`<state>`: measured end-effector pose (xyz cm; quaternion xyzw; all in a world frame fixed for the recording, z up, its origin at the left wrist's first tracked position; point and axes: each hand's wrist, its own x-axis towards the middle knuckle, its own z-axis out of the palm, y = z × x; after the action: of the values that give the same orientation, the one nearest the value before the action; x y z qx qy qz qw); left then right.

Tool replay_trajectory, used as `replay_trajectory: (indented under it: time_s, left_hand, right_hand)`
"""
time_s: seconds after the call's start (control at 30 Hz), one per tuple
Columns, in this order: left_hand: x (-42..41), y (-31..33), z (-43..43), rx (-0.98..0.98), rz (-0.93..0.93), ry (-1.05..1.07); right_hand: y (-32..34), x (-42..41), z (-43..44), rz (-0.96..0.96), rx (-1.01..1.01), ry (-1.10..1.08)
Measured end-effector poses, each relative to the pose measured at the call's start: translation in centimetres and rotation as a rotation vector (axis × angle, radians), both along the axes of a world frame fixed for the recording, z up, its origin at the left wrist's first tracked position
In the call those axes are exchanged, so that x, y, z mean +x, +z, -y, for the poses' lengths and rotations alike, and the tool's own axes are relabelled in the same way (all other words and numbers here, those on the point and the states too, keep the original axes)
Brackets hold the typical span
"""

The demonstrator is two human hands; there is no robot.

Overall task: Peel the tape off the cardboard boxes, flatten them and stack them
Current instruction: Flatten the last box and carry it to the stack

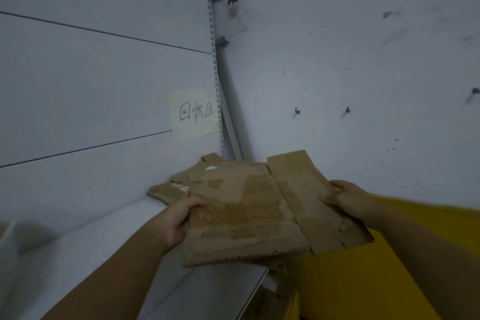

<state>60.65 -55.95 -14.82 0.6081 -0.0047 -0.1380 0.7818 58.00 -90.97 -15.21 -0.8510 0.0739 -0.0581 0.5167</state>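
A flattened brown cardboard box (246, 218) with torn patches where tape came off is held over the white shelf (104, 241). My left hand (181, 218) grips its left edge, thumb on top. My right hand (348, 197) grips its right flap, fingers curled round the edge. Under it, in the shelf's back corner, lies a stack of other flattened boxes (176, 187), some with pale tape scraps showing.
A paper note with handwriting (194, 113) is stuck on the shelf's back panel. A slotted metal upright (215, 60) runs up the corner beside the marked wall. Something yellow (358, 283) lies below right, past the shelf's front edge.
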Motion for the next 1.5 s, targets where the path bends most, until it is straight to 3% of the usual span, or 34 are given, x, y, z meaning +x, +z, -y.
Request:
replay_trajectory:
  time_s: [0.17,0.37,0.77,1.03,1.1,1.2,1.3,1.33,1.5]
  left_hand:
    - [3.9,-0.3,3.4,-0.039,-0.008,0.082]
    - [8.3,-1.2,3.4,-0.027,0.012,0.196]
    - [18.0,0.3,-0.2,0.019,0.176,0.52]
    - [21.4,-1.3,-0.2,0.108,0.106,0.729]
    - [21.9,-2.5,-0.4,0.274,0.07,0.885]
    - [22.4,-4.5,0.2,0.684,-0.05,1.054]
    - [23.4,-5.7,0.6,1.36,-0.248,0.972]
    - [23.6,-5.8,0.8,1.483,-0.325,0.91]
    - [23.8,-3.4,1.3,1.572,-0.468,0.676]
  right_hand:
    - [-0.4,7.2,3.0,0.013,-0.019,0.071]
    - [0.8,15.9,3.0,0.087,-0.18,0.187]
    - [2.1,34.1,-3.2,0.361,-0.393,0.461]
    - [-1.1,44.1,-7.9,0.412,-0.476,0.635]
    - [-3.0,46.6,-9.3,0.466,-0.539,0.664]
    - [-6.4,49.6,-11.3,0.508,-0.602,0.777]
    - [-7.8,50.7,-12.6,0.52,-0.555,0.941]
    - [-7.6,50.6,-12.5,0.543,-0.55,0.962]
    - [-6.1,51.3,-11.8,0.544,-0.55,1.084]
